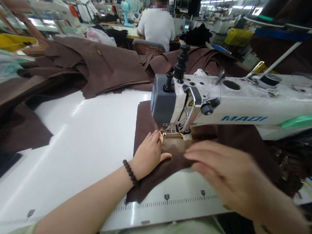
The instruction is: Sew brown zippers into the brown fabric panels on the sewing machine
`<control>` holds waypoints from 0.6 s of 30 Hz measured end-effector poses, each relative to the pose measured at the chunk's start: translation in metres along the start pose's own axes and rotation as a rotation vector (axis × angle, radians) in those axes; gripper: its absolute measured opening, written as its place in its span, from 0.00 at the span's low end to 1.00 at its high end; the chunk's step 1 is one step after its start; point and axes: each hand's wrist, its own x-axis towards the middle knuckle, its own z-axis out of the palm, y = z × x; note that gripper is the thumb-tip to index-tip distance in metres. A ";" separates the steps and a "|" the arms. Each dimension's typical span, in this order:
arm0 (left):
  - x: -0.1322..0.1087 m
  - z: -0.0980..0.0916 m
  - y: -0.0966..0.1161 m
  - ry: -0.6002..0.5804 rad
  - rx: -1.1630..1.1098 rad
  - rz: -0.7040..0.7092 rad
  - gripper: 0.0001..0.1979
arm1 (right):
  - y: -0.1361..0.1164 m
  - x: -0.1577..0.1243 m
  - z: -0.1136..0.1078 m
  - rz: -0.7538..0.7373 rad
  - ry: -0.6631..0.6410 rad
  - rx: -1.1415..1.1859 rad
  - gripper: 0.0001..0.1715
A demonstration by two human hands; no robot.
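Observation:
My left hand (149, 153) lies flat on a brown fabric piece (146, 124) beside the needle area, fingers stretched toward a brass zipper (173, 135) under the presser foot. A dark bead bracelet (129, 172) circles that wrist. My right hand (225, 172) hovers over the fabric to the right, fingers extended and motion-blurred, holding nothing that I can see. The white sewing machine (238, 99) marked MAQI stands just behind both hands.
A white table (82, 141) with a printed ruler (172, 201) along its front edge carries the work. Piles of brown fabric (97, 64) lie at the back and left. A person in a white shirt (157, 25) sits with their back to me beyond.

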 end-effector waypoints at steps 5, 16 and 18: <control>0.000 0.001 -0.001 0.018 0.008 0.021 0.32 | 0.020 -0.001 0.097 0.207 -0.149 -0.176 0.21; 0.003 -0.004 0.001 0.007 -0.023 0.000 0.33 | 0.039 -0.007 0.115 0.201 -0.227 -0.103 0.24; 0.003 -0.005 0.001 0.007 -0.029 -0.006 0.34 | 0.039 -0.006 0.117 0.200 -0.226 -0.117 0.24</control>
